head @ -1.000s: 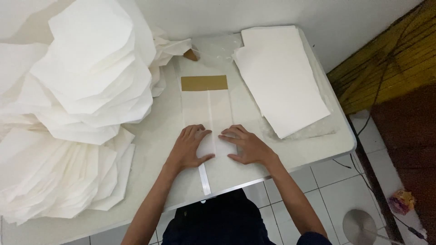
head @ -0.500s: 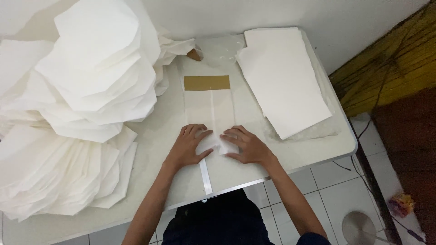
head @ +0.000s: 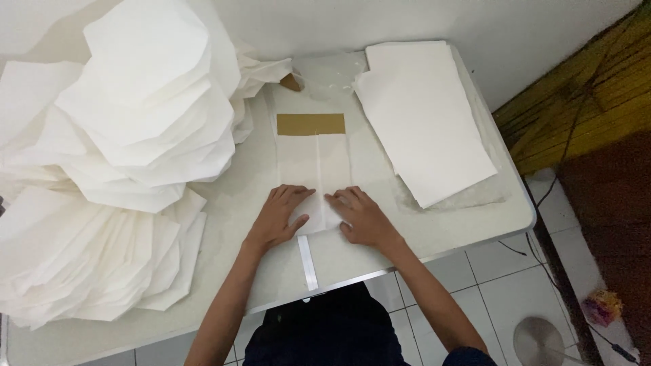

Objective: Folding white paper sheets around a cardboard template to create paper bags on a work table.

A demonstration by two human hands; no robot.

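now both hands, left hand (head: 281, 215) and right hand (head: 359, 217), press flat on folded white paper (head: 313, 163).

- White paper sheet (head: 315, 166) lies flat mid-table, folded lengthwise with both flaps meeting along a centre seam.
- A brown band crosses its far end; its near end reaches toward the table's front edge.

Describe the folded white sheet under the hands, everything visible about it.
The folded white sheet looks like thin paper, lying flat on the white table, long side running away from the person. Two side flaps meet in a seam down its middle. A brown rectangle lies at its far end. The left hand and right hand press palms-down on its near end. A narrow white strip extends from under it toward the table's near edge.
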